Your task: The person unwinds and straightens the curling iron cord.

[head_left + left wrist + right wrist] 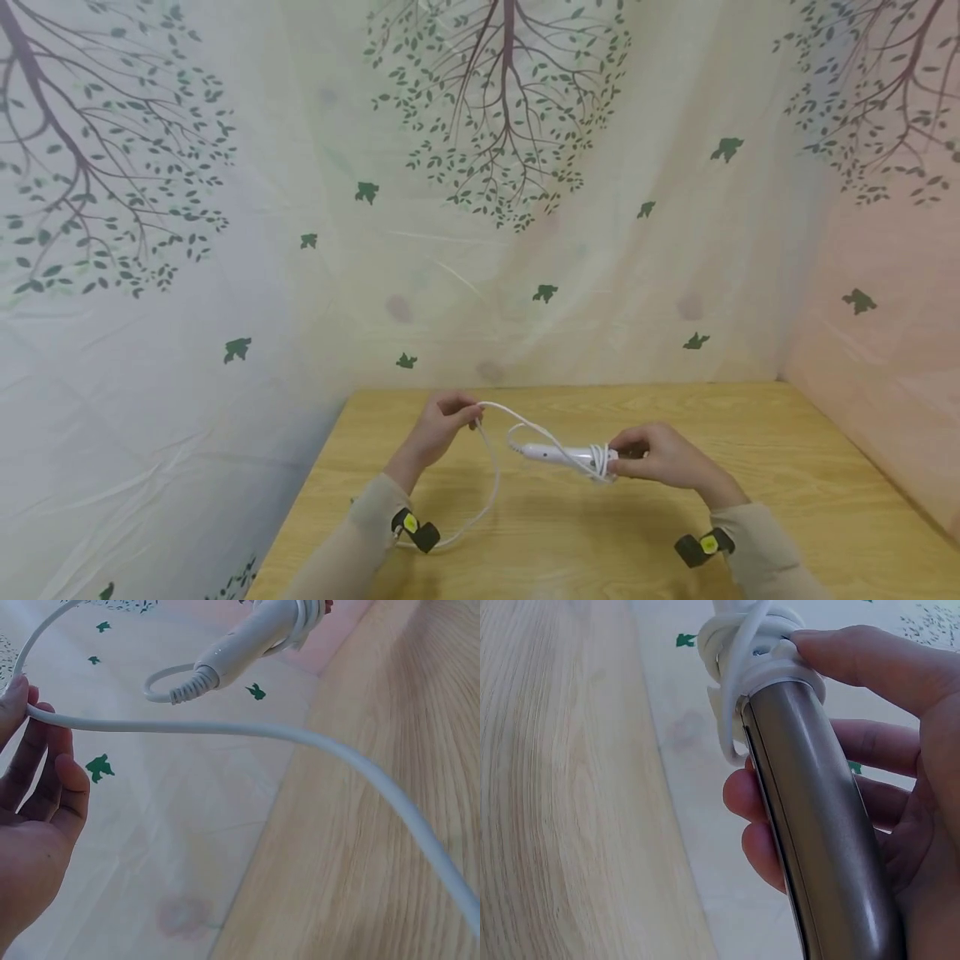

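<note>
A curling iron [546,453] with a white handle is held above the table by my right hand [663,454]. In the right wrist view, the fingers and thumb curl round it where the brownish-grey barrel [817,802] meets the handle. Several turns of white cord [739,645] are wound about the handle beside the thumb. My left hand [441,427] pinches the cord [225,728] between thumb and fingers, to the left of the iron. From there a loose length hangs in a curve towards the left forearm, and its far end is hidden.
Below both hands is a wooden table [750,442] with light yellow grain. Cloth walls [450,317] printed with trees and green birds enclose it at the back and sides. Each wrist carries a small black camera [705,546].
</note>
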Action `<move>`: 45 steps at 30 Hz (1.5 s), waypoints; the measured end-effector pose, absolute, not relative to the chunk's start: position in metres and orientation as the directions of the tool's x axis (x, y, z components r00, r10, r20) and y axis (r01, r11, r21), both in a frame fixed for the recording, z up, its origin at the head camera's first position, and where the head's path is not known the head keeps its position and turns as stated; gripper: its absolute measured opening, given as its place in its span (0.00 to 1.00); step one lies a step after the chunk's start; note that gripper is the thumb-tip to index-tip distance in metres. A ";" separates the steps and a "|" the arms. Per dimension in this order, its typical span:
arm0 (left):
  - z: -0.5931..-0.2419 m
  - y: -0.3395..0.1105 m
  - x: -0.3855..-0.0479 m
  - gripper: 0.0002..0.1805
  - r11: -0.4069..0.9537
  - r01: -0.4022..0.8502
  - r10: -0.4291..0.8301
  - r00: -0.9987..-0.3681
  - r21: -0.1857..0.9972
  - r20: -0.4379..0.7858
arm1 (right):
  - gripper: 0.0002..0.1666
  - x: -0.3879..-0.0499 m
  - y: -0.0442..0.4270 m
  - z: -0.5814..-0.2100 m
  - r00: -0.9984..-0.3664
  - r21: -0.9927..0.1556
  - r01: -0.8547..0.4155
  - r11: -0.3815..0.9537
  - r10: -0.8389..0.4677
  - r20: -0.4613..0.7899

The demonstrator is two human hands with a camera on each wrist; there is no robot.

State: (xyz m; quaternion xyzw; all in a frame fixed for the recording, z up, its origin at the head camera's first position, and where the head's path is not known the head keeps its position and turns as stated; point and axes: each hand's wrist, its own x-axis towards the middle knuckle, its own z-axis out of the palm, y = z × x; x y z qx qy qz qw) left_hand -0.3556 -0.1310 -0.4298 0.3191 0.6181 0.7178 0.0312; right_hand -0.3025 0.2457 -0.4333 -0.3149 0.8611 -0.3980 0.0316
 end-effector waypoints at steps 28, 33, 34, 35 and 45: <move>-0.494 -0.182 -0.330 0.11 0.148 0.413 0.586 -0.769 0.898 0.257 | 0.18 -0.309 0.259 -0.426 -0.876 -0.637 -0.468 0.613 -0.419 0.240; -0.505 -0.179 -0.328 0.08 0.160 0.434 0.597 -0.758 0.887 0.263 | 0.18 -0.309 0.259 -0.420 -0.873 -0.630 -0.476 0.614 -0.417 0.253; -0.506 -0.178 -0.327 0.08 0.169 0.436 0.599 -0.758 0.884 0.259 | 0.18 -0.309 0.258 -0.419 -0.872 -0.629 -0.477 0.614 -0.417 0.255; -0.508 -0.178 -0.327 0.08 0.181 0.436 0.600 -0.759 0.881 0.253 | 0.17 -0.309 0.258 -0.418 -0.871 -0.630 -0.480 0.610 -0.419 0.258; -0.514 -0.175 -0.323 0.06 0.341 0.422 0.544 -0.818 0.840 0.190 | 0.16 -0.312 0.255 -0.412 -0.858 -0.626 -0.504 0.595 -0.429 0.283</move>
